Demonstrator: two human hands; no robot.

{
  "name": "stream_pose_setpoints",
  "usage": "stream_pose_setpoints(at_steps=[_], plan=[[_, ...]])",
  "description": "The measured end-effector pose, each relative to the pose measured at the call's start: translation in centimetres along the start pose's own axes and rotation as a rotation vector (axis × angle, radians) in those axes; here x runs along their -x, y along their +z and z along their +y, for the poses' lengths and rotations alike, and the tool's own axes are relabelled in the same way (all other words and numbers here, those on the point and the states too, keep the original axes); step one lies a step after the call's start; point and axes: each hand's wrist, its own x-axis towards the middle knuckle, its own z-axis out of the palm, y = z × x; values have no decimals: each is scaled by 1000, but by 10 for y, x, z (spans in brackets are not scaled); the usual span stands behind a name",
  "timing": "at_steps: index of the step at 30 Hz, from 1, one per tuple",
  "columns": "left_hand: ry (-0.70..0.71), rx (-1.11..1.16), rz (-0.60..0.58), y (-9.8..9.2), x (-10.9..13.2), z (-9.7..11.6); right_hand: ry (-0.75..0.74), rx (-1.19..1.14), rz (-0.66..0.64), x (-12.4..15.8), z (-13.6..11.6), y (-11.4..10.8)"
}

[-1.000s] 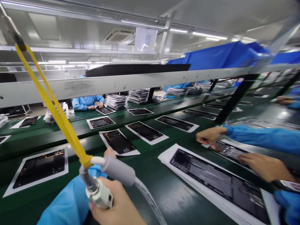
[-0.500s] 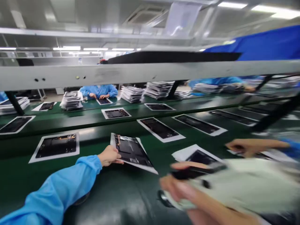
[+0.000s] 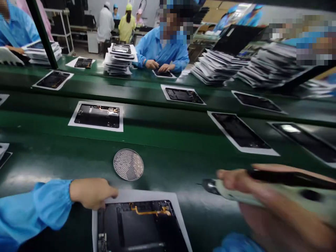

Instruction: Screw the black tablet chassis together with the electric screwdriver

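My left hand point(image 3: 91, 192), in a blue sleeve, pinches the upper left corner of a white sheet point(image 3: 144, 195). On that sheet lies a black device panel point(image 3: 141, 227) with an orange flex cable, cut off by the bottom edge of the view. At the right, my right hand point(image 3: 278, 199) is wrapped round a pale green power screwdriver point(image 3: 249, 197), its thin tip pointing left above the green surface. Just beyond my left hand is a round metal tray point(image 3: 128, 164) covered with small holes.
Panels on white sheets, including one point(image 3: 98, 115) at centre left and one point(image 3: 240, 131) at right, lie on the green conveyor point(image 3: 157, 129). A person point(image 3: 162, 49) works opposite between paper stacks point(image 3: 120, 59). Dark posts point(image 3: 43, 35) rise at the sides.
My left hand has brought the sheet and panel closer, low in view. The view has turned down and left, showing the round tray. The screwdriver, still held, now appears farther right.
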Motion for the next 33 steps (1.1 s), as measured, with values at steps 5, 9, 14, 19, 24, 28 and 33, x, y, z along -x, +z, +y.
stream_pose_setpoints(at_steps=[5,9,14,19,24,28,33], plan=[[126,-261,366,43,-10,14,6,-103,-35,-5,25,75],[140,-411,640,55,-26,17,-8,-173,-120,-4,45,95],[97,-446,818,59,-41,14,17,-227,-250,6,62,108],[135,-318,579,57,-37,18,33,-213,-308,11,70,108],[130,-338,725,51,-35,28,25,-227,-347,13,66,102],[180,-370,874,48,-41,35,40,-219,-344,14,65,98],[214,-325,802,44,-45,36,74,-193,-348,11,62,91]])
